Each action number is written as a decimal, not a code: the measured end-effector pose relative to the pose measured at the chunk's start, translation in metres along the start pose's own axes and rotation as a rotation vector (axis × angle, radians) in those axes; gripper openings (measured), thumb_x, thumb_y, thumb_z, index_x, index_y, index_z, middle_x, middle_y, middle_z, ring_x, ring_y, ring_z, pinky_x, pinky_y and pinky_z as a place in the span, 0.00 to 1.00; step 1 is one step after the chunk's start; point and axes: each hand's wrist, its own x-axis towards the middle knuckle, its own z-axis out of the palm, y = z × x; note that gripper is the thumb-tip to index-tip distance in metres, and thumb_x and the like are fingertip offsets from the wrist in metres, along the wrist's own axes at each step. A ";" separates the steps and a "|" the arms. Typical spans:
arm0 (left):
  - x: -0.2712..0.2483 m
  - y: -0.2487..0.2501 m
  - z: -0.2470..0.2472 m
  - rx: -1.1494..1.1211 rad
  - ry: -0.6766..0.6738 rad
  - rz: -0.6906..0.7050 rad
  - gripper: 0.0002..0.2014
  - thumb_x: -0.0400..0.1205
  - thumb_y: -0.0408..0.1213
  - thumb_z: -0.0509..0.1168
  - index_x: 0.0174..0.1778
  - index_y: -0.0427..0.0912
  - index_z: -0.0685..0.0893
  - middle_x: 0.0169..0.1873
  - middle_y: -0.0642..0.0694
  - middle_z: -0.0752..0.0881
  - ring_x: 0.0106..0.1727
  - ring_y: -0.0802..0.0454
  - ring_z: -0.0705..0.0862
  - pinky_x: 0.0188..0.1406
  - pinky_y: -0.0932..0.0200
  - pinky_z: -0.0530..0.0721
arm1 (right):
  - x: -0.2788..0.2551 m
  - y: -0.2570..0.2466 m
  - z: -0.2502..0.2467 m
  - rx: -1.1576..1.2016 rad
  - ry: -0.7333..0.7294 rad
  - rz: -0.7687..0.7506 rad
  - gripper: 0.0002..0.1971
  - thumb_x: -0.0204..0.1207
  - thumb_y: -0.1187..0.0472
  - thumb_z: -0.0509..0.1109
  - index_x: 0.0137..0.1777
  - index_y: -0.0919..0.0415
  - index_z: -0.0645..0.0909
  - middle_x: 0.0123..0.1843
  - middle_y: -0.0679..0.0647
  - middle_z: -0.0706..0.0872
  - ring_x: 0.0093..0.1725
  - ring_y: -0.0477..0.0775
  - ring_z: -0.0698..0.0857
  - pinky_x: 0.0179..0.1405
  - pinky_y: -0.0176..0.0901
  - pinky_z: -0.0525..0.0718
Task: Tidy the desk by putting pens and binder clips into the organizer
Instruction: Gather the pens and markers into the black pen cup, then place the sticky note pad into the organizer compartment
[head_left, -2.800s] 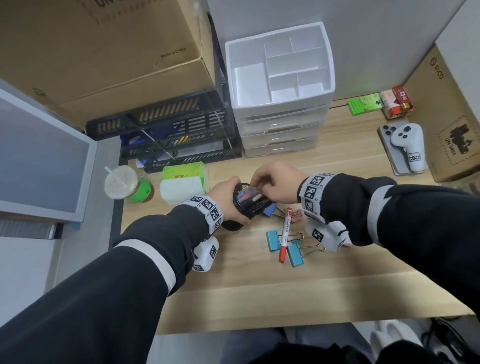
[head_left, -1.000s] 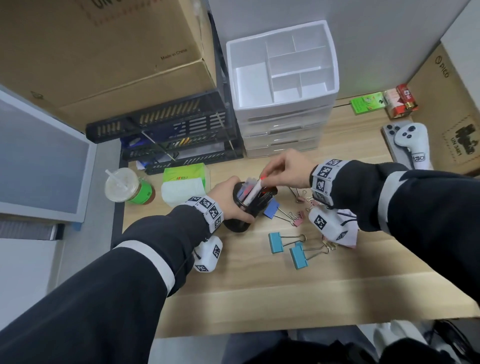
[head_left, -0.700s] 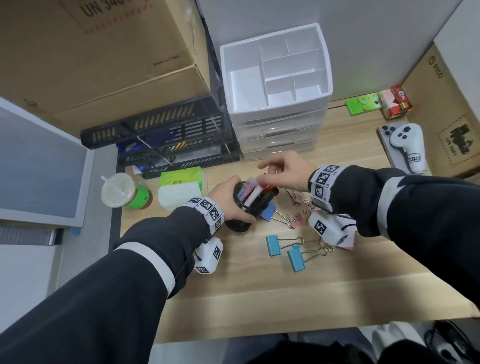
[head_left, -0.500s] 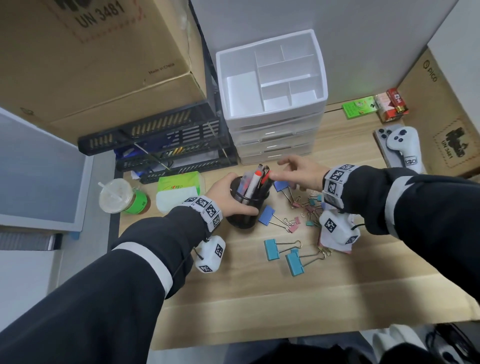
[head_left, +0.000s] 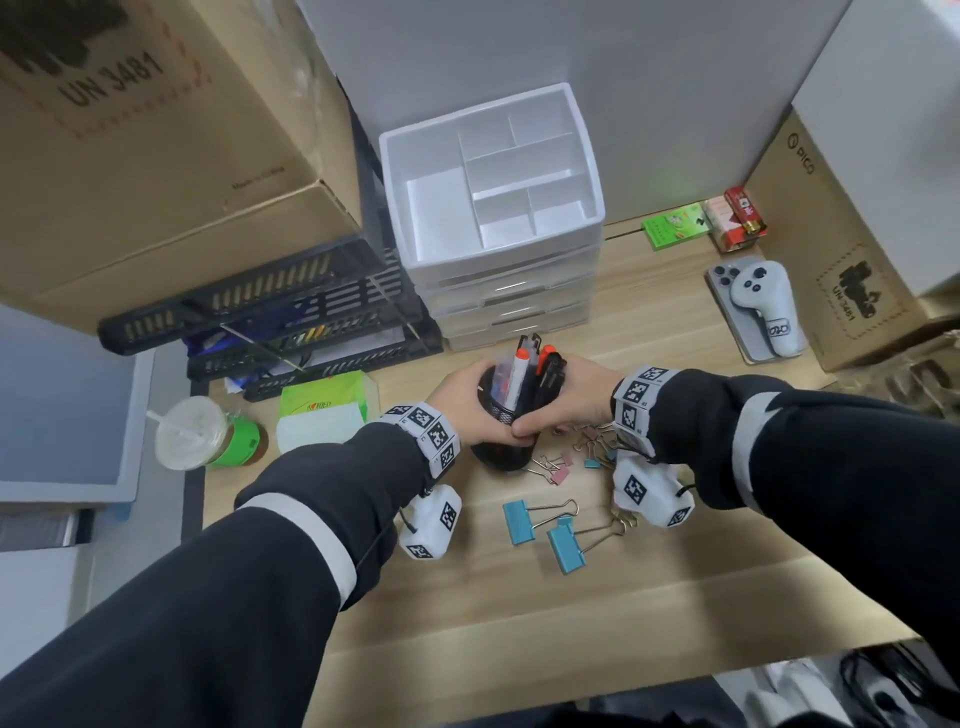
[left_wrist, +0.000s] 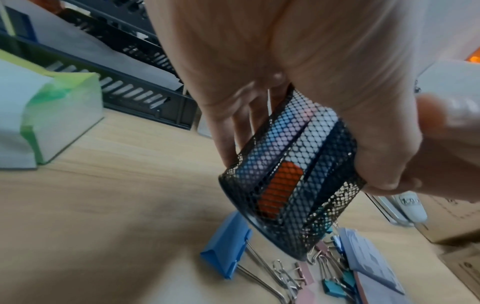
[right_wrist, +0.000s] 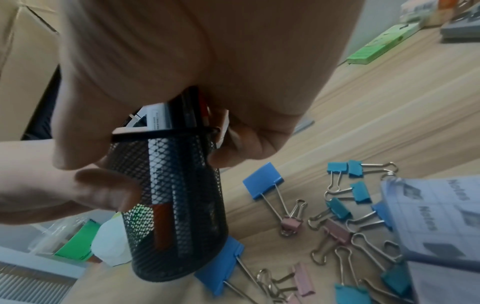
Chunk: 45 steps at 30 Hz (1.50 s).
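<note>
A black mesh pen cup (head_left: 506, 423) with several pens (head_left: 521, 371) in it sits between both my hands. My left hand (head_left: 462, 405) wraps its left side and my right hand (head_left: 569, 400) grips its right side. The wrist views show the cup (left_wrist: 291, 185) (right_wrist: 171, 205) tilted, with its base just above the desk and over a blue binder clip (left_wrist: 226, 244). Two large blue clips (head_left: 543, 530) lie nearer me, and small pink and teal clips (head_left: 587, 447) lie under my right wrist. The white organizer (head_left: 592, 171) stands behind, its top compartments bare.
Black stacked trays (head_left: 291, 332) under a cardboard box (head_left: 156, 156) stand at the back left. A tissue pack (head_left: 324, 410) and a lidded drink cup (head_left: 200, 436) are at the left. A phone with a white controller (head_left: 761, 306), small packs (head_left: 701, 226) and a notes pad (right_wrist: 436, 216) are at the right.
My right hand put the red-capped marker into the cup, let go, then took hold of the cup's right side. The cup went from tipped on the desk to nearly upright and lifted.
</note>
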 end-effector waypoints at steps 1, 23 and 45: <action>0.001 0.001 0.001 0.013 -0.016 0.000 0.45 0.48 0.55 0.86 0.64 0.54 0.81 0.52 0.58 0.89 0.53 0.60 0.88 0.56 0.61 0.86 | -0.001 0.000 -0.001 -0.005 0.012 0.007 0.26 0.55 0.57 0.89 0.55 0.56 0.89 0.47 0.53 0.93 0.47 0.54 0.91 0.56 0.61 0.89; 0.031 -0.018 -0.023 0.325 -0.097 -0.311 0.23 0.71 0.52 0.79 0.55 0.47 0.79 0.49 0.48 0.85 0.49 0.49 0.85 0.48 0.56 0.83 | 0.002 0.044 -0.140 -0.343 0.704 0.127 0.41 0.48 0.37 0.85 0.61 0.54 0.80 0.50 0.46 0.85 0.51 0.51 0.85 0.51 0.42 0.82; 0.063 -0.040 -0.018 0.255 -0.057 -0.439 0.18 0.72 0.50 0.78 0.51 0.45 0.86 0.48 0.46 0.90 0.50 0.48 0.88 0.52 0.54 0.84 | 0.091 0.048 -0.164 -0.186 0.814 0.140 0.58 0.41 0.34 0.86 0.73 0.57 0.71 0.68 0.54 0.80 0.66 0.55 0.82 0.69 0.55 0.81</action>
